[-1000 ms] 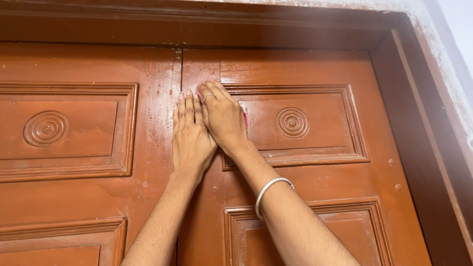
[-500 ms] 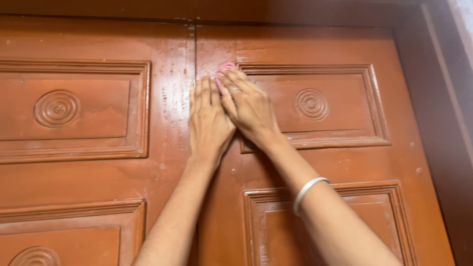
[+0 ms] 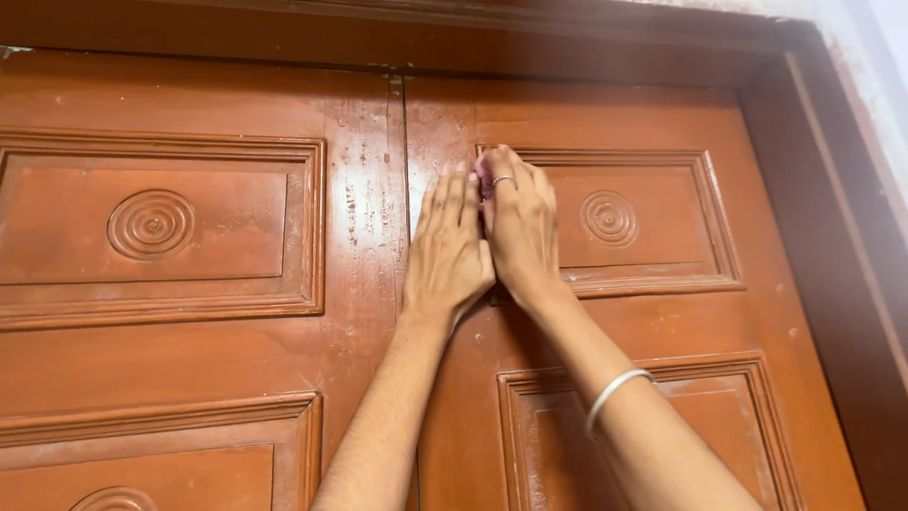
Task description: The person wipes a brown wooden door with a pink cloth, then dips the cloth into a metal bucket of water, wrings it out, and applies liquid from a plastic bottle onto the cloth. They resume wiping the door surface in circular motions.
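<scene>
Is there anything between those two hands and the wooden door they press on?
Under the right hand a pink cloth peeks out, lying between it and the door. The left hand rests flat on the wood.

A pink cloth (image 3: 483, 168), only a small edge of it visible, sits pressed flat against a glossy brown wooden double door (image 3: 662, 104), beneath the fingers of the right hand (image 3: 520, 227). It lies at the upper left corner of the right leaf's raised panel, just right of the centre seam. The left hand (image 3: 449, 251) lies flat just beside it on the door.
</scene>
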